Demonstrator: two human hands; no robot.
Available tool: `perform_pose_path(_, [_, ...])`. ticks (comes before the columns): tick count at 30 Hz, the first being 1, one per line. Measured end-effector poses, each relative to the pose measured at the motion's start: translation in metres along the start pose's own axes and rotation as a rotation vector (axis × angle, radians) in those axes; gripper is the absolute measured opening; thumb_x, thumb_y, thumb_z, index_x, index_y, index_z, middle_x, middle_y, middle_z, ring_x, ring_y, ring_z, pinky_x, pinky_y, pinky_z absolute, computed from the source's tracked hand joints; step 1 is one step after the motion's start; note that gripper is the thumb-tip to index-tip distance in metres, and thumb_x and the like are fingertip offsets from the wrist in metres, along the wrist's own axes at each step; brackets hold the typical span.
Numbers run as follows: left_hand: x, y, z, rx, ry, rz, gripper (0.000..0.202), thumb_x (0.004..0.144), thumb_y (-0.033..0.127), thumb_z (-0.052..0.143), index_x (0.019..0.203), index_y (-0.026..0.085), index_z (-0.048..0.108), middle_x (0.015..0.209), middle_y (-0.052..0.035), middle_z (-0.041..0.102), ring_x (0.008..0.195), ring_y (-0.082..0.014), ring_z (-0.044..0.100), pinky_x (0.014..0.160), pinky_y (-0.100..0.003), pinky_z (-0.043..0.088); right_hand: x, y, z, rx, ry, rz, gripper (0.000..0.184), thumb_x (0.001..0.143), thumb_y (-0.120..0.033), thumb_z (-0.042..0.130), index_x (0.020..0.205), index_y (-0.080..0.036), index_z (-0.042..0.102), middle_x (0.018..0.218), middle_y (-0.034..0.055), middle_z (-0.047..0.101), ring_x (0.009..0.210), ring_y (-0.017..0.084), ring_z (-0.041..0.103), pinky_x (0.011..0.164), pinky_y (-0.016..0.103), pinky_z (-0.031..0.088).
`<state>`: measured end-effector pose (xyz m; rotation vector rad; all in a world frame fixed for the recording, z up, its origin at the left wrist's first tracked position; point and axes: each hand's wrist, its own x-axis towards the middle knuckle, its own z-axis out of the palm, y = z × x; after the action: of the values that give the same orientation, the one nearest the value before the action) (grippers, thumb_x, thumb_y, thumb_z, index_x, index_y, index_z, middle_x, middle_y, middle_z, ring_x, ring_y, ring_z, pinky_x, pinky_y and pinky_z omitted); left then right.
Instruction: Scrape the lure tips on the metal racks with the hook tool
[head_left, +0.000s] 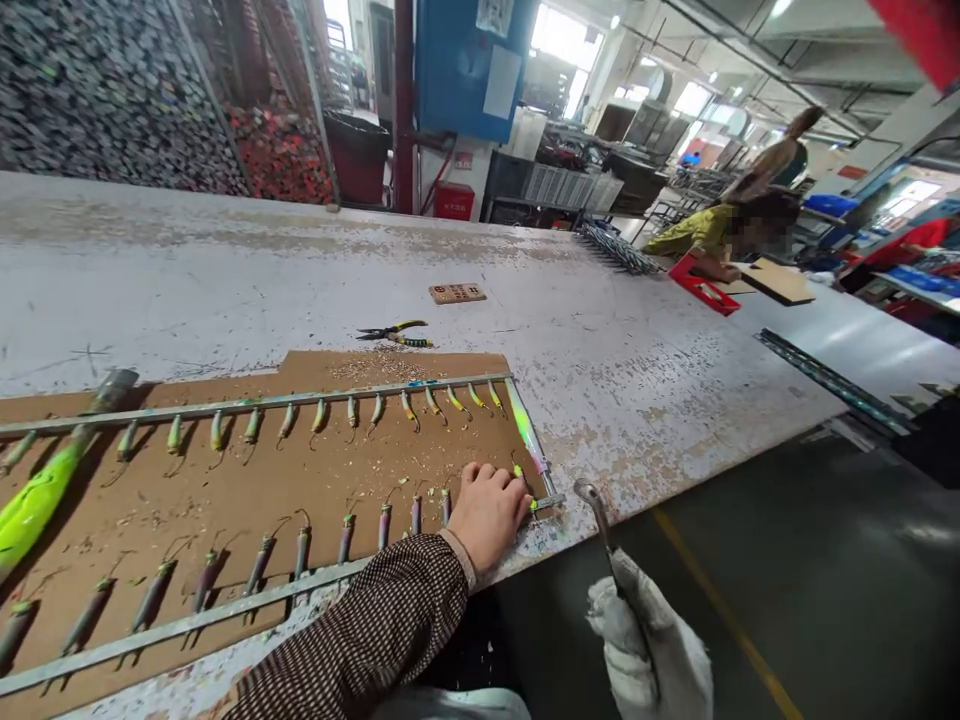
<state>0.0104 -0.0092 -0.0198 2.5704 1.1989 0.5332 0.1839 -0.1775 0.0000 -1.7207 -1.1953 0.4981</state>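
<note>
My bare left hand rests at the right end of a metal rack, its fingers curled down by the lower bar. A yellow-green tip shows beside the fingertips; whatever they grip is hidden. My right hand, in a white glove, is closed round a metal hand tool with a rounded, bent end. That tool is held off the table edge, apart from the rack. Small yellow-green pieces with thin wires hang along the upper bar. Along the lower bar stand purple-grey pieces with green tops and wires.
Brown cardboard with scattered chips lies under the rack. Pliers and a small wooden block lie beyond it on the white table. A co-worker leans over the far right side near a red tray.
</note>
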Motion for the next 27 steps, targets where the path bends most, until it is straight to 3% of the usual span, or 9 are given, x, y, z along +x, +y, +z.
perform_pose_path(2, [0.0,0.0,0.0,-0.006,-0.005,-0.007,0.027,0.109,0.036,0.05,0.096,0.022,0.069,0.098,-0.0054,0.07,0.101,-0.0254,0.057,0.101,-0.049,0.03,0.001,-0.001,0.001,-0.073,-0.073,-0.036,0.042,0.101,-0.055,0.06,0.109,-0.021,0.083,0.067,0.0062,0.076,0.045,0.018,0.065,0.043,0.027,0.056])
perform_pose_path(5, [-0.001,-0.001,0.0,-0.015,-0.008,0.002,0.025,0.108,0.036,0.053,0.095,0.022,0.069,0.096,-0.0048,0.071,0.099,-0.0251,0.057,0.1,-0.048,0.03,0.001,-0.002,0.001,-0.054,-0.088,-0.075,0.042,0.093,-0.055,0.071,0.12,-0.025,0.082,0.095,0.0097,0.083,0.08,0.024,0.079,0.075,0.032,0.066])
perform_pose_path(10, [-0.001,-0.002,0.002,0.003,0.018,0.01,0.023,0.108,0.033,0.054,0.095,0.022,0.069,0.096,-0.0045,0.07,0.099,-0.0249,0.058,0.1,-0.048,0.03,0.004,-0.007,0.001,0.069,-0.042,0.061,0.048,0.096,-0.062,0.065,0.118,-0.022,0.082,0.069,0.0048,0.074,0.05,0.017,0.066,0.05,0.026,0.058])
perform_pose_path(13, [-0.001,-0.003,0.003,-0.008,0.022,-0.002,0.02,0.107,0.033,0.057,0.095,0.023,0.069,0.093,-0.0038,0.07,0.097,-0.0244,0.058,0.098,-0.047,0.032,0.009,-0.009,-0.001,-0.044,-0.115,-0.043,0.044,0.089,-0.056,0.075,0.119,-0.025,0.083,0.082,0.0088,0.081,0.065,0.02,0.074,0.064,0.028,0.063])
perform_pose_path(16, [-0.001,-0.003,0.003,-0.017,0.015,0.016,0.02,0.107,0.034,0.056,0.096,0.023,0.069,0.095,-0.0043,0.07,0.098,-0.0246,0.058,0.099,-0.048,0.032,0.009,-0.011,-0.008,0.007,-0.052,-0.079,0.042,0.097,-0.052,0.066,0.128,-0.027,0.079,0.095,0.0091,0.082,0.071,0.02,0.076,0.07,0.029,0.064])
perform_pose_path(19, [-0.001,-0.005,0.001,-0.027,0.002,0.022,0.022,0.108,0.033,0.054,0.097,0.023,0.069,0.098,-0.0048,0.071,0.099,-0.0249,0.058,0.1,-0.048,0.031,0.008,-0.013,-0.01,0.015,-0.042,-0.065,0.045,0.098,-0.054,0.065,0.13,-0.026,0.078,0.088,0.0088,0.081,0.068,0.021,0.075,0.066,0.03,0.064])
perform_pose_path(21, [-0.001,-0.005,0.002,-0.04,-0.011,0.008,0.021,0.108,0.033,0.053,0.097,0.023,0.068,0.098,-0.0046,0.071,0.099,-0.0249,0.058,0.1,-0.048,0.031,0.01,-0.012,-0.007,-0.058,-0.104,-0.106,0.041,0.091,-0.049,0.074,0.125,-0.027,0.081,0.088,0.0092,0.081,0.073,0.023,0.077,0.069,0.029,0.064])
perform_pose_path(23, [-0.001,-0.006,0.004,-0.054,-0.022,0.006,0.02,0.107,0.033,0.054,0.098,0.023,0.068,0.098,-0.0044,0.071,0.1,-0.0251,0.058,0.1,-0.048,0.031,0.01,-0.01,-0.004,-0.097,-0.127,-0.162,0.038,0.095,-0.043,0.071,0.128,-0.027,0.079,0.09,0.0083,0.082,0.072,0.021,0.077,0.07,0.027,0.063])
perform_pose_path(27, [-0.003,-0.006,0.003,-0.072,-0.023,0.03,0.021,0.107,0.034,0.053,0.098,0.022,0.068,0.101,-0.0052,0.071,0.102,-0.0261,0.057,0.103,-0.049,0.029,0.007,-0.007,0.001,0.181,-0.04,-0.01,0.041,0.106,-0.048,0.052,0.136,-0.029,0.073,0.068,0.0003,0.069,0.055,0.013,0.063,0.059,0.025,0.06])
